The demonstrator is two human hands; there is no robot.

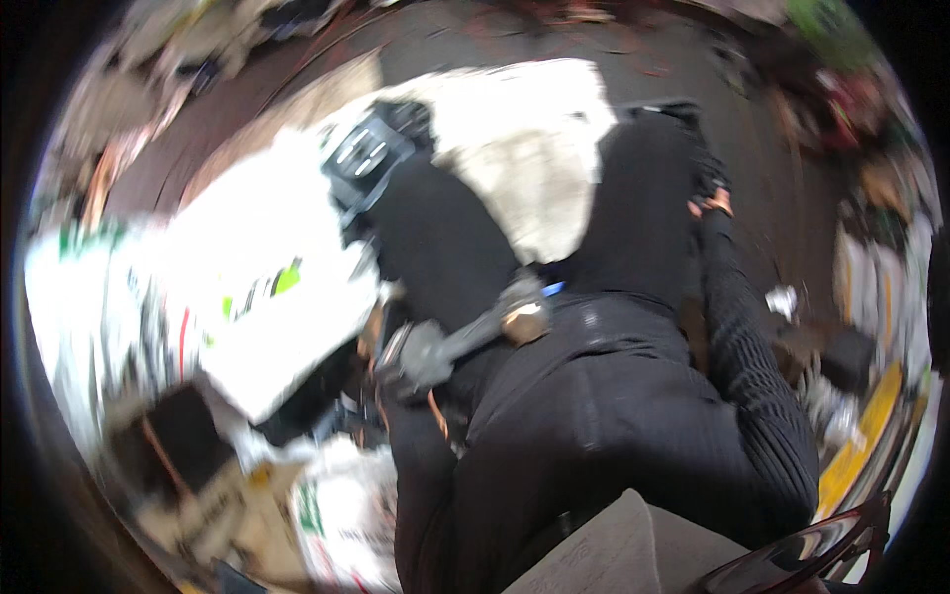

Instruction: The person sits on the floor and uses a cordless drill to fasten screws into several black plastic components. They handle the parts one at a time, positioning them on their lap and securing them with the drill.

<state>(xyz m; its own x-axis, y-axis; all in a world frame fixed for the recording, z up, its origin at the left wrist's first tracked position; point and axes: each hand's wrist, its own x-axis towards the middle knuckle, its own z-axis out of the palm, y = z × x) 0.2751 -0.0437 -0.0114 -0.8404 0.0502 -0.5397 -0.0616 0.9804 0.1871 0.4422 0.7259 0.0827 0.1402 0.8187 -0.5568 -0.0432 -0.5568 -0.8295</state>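
Observation:
My left hand (419, 356), in a grey glove and blurred, is closed round the grey handle of a hammer (524, 312). The hammer lies across my left thigh near the lap, its rounded head catching light on a tan, metallic-looking face. Out past my right thigh, my right hand (714, 201) rests by the outer side of the leg. Dark covering hides most of that hand, with only some fingers bare. Whether it holds anything I cannot make out. A shiny grey pad-like piece (366, 156) sits at my left knee.
White sheets or sacks (267, 238) spread beneath and left of my legs, with a paler piece (524, 188) between the knees. Bagged goods (346, 510) and a dark box (173, 436) stand at lower left. A yellow bar (863, 445) and stacked items line the right.

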